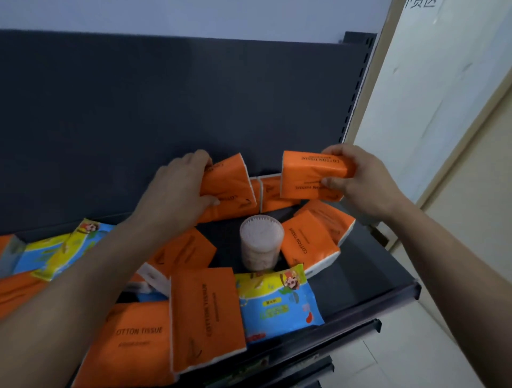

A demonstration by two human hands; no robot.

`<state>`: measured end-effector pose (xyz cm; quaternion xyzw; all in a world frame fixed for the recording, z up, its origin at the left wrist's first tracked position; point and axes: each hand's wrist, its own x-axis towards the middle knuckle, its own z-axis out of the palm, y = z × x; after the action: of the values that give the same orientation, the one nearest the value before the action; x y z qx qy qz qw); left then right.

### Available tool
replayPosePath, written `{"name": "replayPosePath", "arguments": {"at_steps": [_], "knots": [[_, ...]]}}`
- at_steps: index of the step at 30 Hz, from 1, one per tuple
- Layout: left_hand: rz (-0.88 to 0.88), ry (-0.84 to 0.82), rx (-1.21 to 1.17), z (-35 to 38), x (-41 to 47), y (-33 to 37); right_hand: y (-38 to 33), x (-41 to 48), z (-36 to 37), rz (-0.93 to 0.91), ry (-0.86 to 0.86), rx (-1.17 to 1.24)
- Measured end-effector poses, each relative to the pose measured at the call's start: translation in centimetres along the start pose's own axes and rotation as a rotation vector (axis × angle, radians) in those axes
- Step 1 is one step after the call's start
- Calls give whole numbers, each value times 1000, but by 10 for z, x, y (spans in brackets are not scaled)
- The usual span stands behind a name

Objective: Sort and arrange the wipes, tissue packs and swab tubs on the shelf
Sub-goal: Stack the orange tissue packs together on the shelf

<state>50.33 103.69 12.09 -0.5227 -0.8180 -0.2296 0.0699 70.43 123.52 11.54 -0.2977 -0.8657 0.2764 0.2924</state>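
Tissue packs reading "COTTON TISSUE", orange with white ends: left hand (177, 182) is gripping one (230, 185), right hand (357, 177) is gripping another (310, 177)

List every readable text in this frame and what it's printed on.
"COTTON TISSUE", upside down: right-held pack.
"OTTON TISSUE", first letter unclear: front-left pack.
"COTTON TISSUE", running sideways: pack right of the swab tub.
Too blurred or small: print on the left-held pack, front-middle pack, wipes pack; wall sign is cut off.
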Motion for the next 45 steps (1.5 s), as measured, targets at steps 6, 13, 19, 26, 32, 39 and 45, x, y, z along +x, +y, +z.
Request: {"name": "replayPosePath", "arguments": {"at_steps": [6,13,19,26,32,39,45], "knots": [[-45,11,27,14,14,-5,22,40,19,-64,-76,12],[-113,43,100,34,24,0,60,73,40,-164,-359,-164],[-162,-20,177,59,35,10,86,88,43,-186,-433,-54],[-156,-53,233,71,47,15,96,91,56,-248,-524,-139],[-113,-207,199,81,54,7,98,95,44,-97,-645,-201],[-72,-338,124,103,65,-1,94,89,49,-121,-527,-287],[24,-307,286,115,72,-5,92,85,51,-104,-399,-307]]}}
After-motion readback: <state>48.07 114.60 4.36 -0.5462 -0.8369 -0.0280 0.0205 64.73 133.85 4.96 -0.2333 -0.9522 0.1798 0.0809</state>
